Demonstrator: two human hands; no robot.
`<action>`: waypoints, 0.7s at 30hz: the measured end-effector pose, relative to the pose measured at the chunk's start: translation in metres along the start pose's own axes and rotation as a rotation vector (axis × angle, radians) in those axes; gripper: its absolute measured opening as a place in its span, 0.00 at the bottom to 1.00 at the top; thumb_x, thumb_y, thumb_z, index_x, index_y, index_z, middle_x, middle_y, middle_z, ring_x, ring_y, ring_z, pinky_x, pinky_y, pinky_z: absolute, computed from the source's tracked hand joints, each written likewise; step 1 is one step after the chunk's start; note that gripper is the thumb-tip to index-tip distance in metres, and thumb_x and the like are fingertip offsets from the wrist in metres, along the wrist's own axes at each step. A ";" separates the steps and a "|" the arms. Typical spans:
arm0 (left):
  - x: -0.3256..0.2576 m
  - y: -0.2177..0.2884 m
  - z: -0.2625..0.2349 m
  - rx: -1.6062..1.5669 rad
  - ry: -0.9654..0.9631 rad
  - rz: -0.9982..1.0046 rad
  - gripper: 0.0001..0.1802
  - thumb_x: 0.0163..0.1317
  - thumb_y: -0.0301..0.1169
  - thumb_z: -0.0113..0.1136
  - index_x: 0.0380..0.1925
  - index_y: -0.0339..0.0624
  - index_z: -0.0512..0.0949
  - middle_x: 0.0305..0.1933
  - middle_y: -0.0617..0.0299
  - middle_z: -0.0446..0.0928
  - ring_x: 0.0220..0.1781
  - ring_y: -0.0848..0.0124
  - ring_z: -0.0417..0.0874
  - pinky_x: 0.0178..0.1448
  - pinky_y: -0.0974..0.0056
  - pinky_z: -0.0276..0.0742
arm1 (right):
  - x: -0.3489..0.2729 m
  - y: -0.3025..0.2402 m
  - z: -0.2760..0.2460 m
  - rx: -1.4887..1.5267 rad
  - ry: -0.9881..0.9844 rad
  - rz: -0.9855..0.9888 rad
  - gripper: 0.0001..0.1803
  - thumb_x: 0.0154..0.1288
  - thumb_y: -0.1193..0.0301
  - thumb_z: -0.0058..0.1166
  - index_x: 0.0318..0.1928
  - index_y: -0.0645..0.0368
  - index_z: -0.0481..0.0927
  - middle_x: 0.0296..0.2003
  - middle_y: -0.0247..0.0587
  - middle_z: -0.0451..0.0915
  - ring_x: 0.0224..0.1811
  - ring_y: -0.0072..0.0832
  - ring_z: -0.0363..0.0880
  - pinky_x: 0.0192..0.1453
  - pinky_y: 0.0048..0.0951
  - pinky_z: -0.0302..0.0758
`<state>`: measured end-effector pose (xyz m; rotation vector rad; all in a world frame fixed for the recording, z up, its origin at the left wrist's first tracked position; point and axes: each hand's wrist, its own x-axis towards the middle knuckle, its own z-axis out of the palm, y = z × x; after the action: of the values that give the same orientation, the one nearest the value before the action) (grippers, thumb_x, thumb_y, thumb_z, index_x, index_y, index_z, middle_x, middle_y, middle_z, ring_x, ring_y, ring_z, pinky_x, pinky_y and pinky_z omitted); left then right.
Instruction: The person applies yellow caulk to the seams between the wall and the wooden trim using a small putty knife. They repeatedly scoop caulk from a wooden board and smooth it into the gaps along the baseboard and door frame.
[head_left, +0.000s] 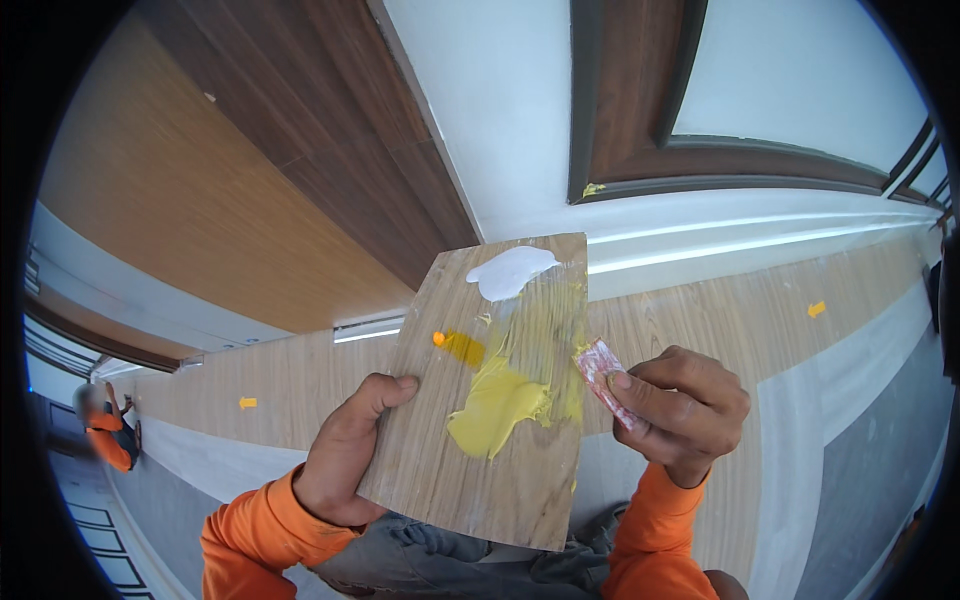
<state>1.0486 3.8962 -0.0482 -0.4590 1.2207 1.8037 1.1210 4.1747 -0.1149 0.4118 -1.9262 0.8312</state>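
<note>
Above lap: board, tilted, hiding some floor; smeared with white paste, yellow paste, small orange dab. Gripping board's left edge in left hand, thumb on top; pinching red-white scraper in right hand, tip at board's right edge, cannot tell if touching. Hands apart, board between. Beyond: yellow arrows on floor, pointing left; wood panel; white wall; brown frame, yellow smear at corner. Far left: person in orange, low down.

The left hand holds a board bearing yellow paste, the right hand a flat red-and-white piece.
</note>
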 end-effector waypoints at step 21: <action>-0.039 -0.079 -0.034 0.366 0.555 0.470 0.26 0.67 0.31 0.59 0.62 0.26 0.73 0.52 0.53 0.84 0.50 0.66 0.85 0.58 0.63 0.80 | 0.047 0.103 0.045 -0.255 0.234 0.282 0.09 0.64 0.79 0.65 0.44 0.60 0.88 0.29 0.34 0.81 0.25 0.19 0.77 0.27 0.22 0.73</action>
<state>1.1293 3.8588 -0.0799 -0.5055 2.1455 1.8229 1.0078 4.2188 -0.1258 -0.1099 -1.8615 0.7605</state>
